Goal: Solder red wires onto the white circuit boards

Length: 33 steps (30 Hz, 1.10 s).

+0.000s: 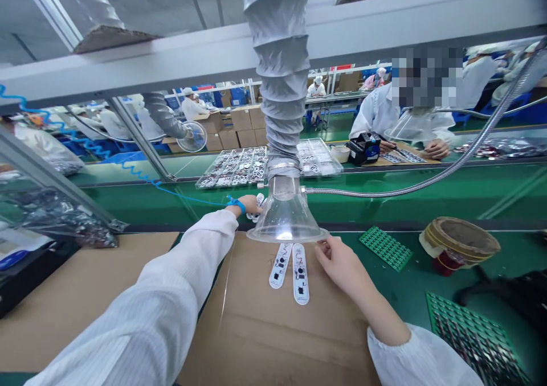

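Note:
My left hand [248, 204], with a blue wrist strap [236, 205], reaches to the far edge of the cardboard. Its fingers are closed on white circuit boards [253, 217], partly hidden by the clear fume hood [287, 218]. My right hand [339, 261] is beside the hood's right rim, its fingers loosely bent and slightly apart with nothing visible in them. Whether a fingertip touches the rim I cannot tell. Two long white circuit boards with rounded ends lie under the hood, the left one [280, 267] tilted, the right one [301, 278] nearly straight. Both rest on the cardboard sheet [273, 340].
Clear trays of boards [235, 167] stand beyond the hood. A green perforated panel [386, 247], a round tub [459, 241] and a second green panel [474, 329] are at right. A metal hose [384, 194] crosses behind. A co-worker [380, 113] sits opposite; bagged parts [72, 218] lie left.

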{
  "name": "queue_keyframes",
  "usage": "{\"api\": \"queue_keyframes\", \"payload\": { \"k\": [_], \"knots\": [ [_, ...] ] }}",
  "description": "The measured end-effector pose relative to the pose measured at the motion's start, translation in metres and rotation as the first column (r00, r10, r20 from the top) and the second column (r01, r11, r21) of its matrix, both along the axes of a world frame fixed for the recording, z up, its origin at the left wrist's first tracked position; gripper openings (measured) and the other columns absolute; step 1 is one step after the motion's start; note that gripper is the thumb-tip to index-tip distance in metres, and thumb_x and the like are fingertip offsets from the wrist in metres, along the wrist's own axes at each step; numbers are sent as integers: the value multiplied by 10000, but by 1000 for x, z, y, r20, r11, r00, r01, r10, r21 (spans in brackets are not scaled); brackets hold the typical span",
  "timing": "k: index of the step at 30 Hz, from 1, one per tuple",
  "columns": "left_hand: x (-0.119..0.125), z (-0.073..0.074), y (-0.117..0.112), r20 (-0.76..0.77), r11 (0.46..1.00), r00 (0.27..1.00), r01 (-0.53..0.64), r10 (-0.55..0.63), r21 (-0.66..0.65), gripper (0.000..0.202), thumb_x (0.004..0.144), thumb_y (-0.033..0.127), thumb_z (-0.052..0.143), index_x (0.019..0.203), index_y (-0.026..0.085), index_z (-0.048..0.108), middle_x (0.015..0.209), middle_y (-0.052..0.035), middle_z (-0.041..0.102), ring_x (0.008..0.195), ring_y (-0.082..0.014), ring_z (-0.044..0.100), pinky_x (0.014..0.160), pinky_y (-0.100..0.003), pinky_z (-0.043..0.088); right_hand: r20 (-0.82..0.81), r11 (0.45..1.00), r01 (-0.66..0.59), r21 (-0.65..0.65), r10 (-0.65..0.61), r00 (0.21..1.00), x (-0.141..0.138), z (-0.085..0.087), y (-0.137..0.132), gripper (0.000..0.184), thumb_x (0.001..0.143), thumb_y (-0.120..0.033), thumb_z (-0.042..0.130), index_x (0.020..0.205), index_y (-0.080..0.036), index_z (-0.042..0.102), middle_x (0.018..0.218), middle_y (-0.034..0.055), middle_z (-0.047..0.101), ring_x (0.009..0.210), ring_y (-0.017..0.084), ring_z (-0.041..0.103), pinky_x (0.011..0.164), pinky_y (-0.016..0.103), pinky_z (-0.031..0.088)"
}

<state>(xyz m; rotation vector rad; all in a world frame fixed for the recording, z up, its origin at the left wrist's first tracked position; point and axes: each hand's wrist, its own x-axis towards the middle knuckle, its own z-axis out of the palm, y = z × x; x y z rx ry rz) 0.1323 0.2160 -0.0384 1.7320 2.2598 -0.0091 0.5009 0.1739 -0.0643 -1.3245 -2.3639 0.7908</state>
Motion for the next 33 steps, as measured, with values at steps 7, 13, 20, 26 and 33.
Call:
{"api": "queue_keyframes", "payload": {
  "k": [7,13,20,26,33],
  "knots": [
    [-23,-6,-31,-111,992,989,-103,95,-76,421,1055,545,676,1126,132,721,1112,-77,739,1021,-239,725,946,-423,617,32,999,-47,13,47,998,-9,-4,-7,215,1049,-295,530,928,-225,693,906,67,792,888,264,751,741,343,472],
    [-30,-11,-37,-88,997,994,-72,70,-14,500,1027,586,675,1259,144,671,1222,-120,728,1069,-253,706,962,-421,577,67,997,-61,37,58,996,-13,-6,-10,239,1051,-302,522,881,-223,671,860,64,774,854,256,741,721,334,461],
    [-42,6,-33,-16,998,1000,-22,21,-64,597,748,589,860,1130,152,716,1100,-147,799,965,-306,724,706,-283,459,81,995,-88,36,85,993,-11,-6,-9,221,1056,-316,494,929,-233,654,863,47,769,808,249,728,685,337,439],
    [-36,18,-68,42,999,999,-4,6,-52,485,814,637,735,955,174,715,903,-109,781,833,-285,705,638,-298,397,87,995,-93,31,90,992,-11,-5,-6,215,1051,-294,497,896,-233,632,868,60,773,865,259,741,718,341,442],
    [45,-13,-157,182,998,983,24,-33,51,557,911,742,651,1003,194,690,955,-88,768,820,-265,698,673,-305,430,153,983,-153,-104,168,974,-15,-4,-21,200,1043,-442,625,1033,-245,593,846,18,766,824,254,728,634,328,380]
  ]
}}
